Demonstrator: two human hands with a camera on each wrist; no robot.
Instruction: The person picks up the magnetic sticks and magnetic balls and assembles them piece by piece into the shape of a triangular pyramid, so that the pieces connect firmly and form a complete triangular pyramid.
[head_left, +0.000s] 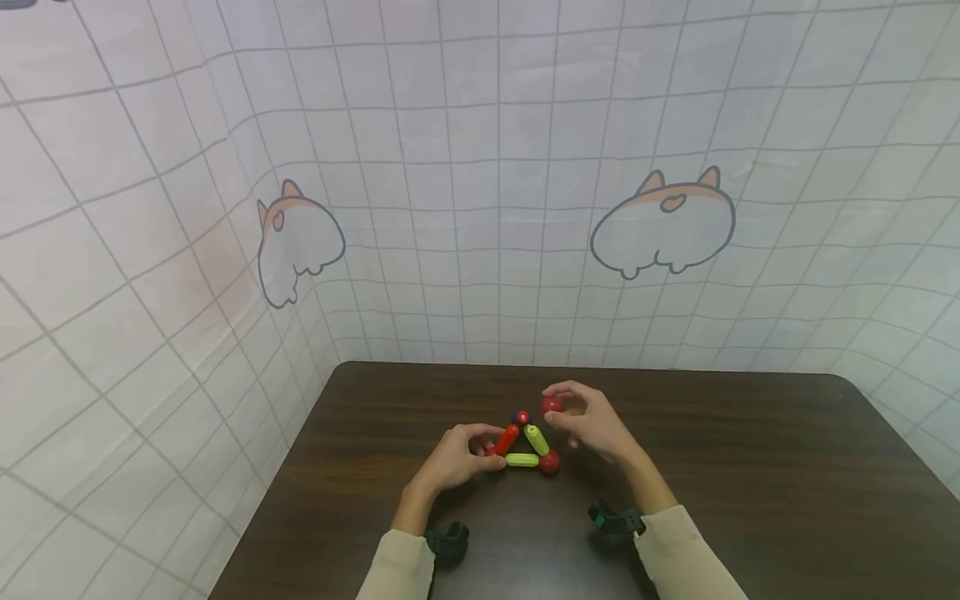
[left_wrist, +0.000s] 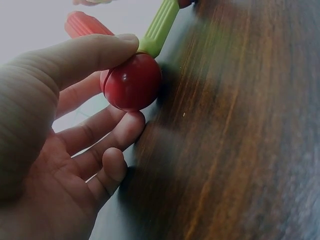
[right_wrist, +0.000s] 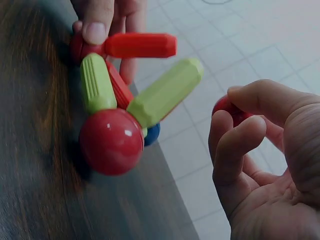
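Observation:
My left hand point(head_left: 459, 457) grips a glossy red ball point(left_wrist: 134, 82) at the near left corner of a small triangular frame, thumb on one side and fingertips on the other. From that ball a ribbed red rod point(right_wrist: 142, 45) sticks up off the table, and a yellow-green rod point(right_wrist: 97, 84) runs to a second red ball point(right_wrist: 111, 142). Another yellow-green rod point(right_wrist: 165, 94) rises from the second ball. A blue ball point(head_left: 522, 417) forms the far corner. Right of it, my right hand point(head_left: 597, 423) pinches a separate red ball point(head_left: 551, 405) between thumb and fingers, apart from the frame.
Under the frame is a dark wood-grain table point(head_left: 750, 467). A white curtain point(head_left: 495, 208) with grey grid lines and cartoon animals hangs behind and at the sides. Dark straps point(head_left: 448, 543) circle both wrists, below light sleeves point(head_left: 401, 567).

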